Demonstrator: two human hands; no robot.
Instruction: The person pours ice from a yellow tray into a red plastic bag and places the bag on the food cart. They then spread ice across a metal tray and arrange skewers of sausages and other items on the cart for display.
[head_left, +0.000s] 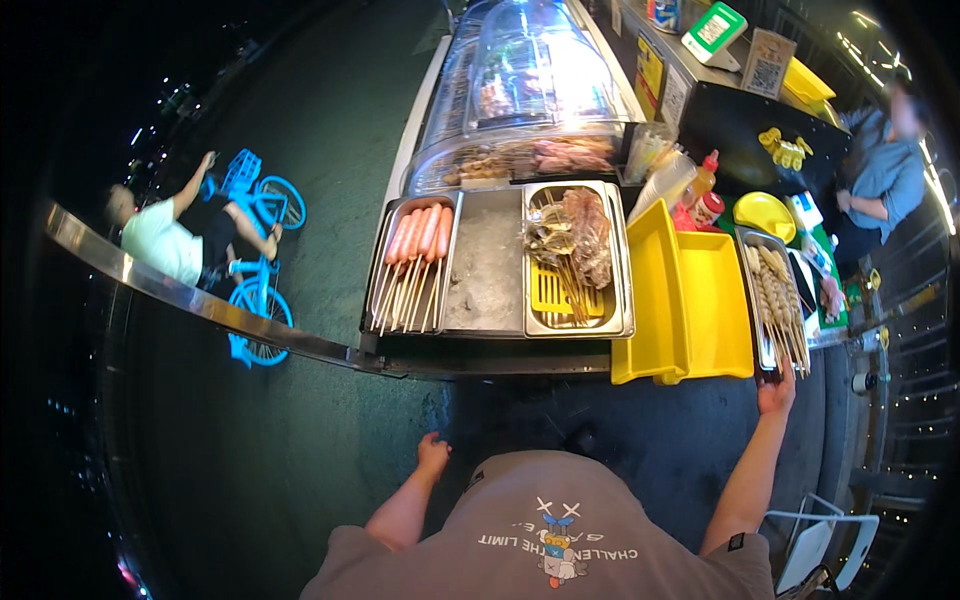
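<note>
My right hand (776, 391) is at the near end of a narrow metal tray (748, 259), its thumb by the stick ends and its fingers around the tray's edge. Pale skewered food (772, 281) lies in this tray, sticks towards me. My left hand (433, 456) hangs in front of my body with nothing in it, fingers loosely bent. Ahead of it, pink sausages on sticks (421, 234) fill a dark-bottomed tray. A steel pan (621, 319) holds skewers of squid-like food (583, 232) on a yellow slotted rack (551, 292).
Two yellow plastic trays (716, 300) (652, 300) stand left of the narrow tray. Ice (484, 262) fills the middle bin. A clear domed display case (525, 82) stands behind. Sauce bottles (703, 187) are at the back. One person (881, 172) stands right; a cyclist (169, 240) is left.
</note>
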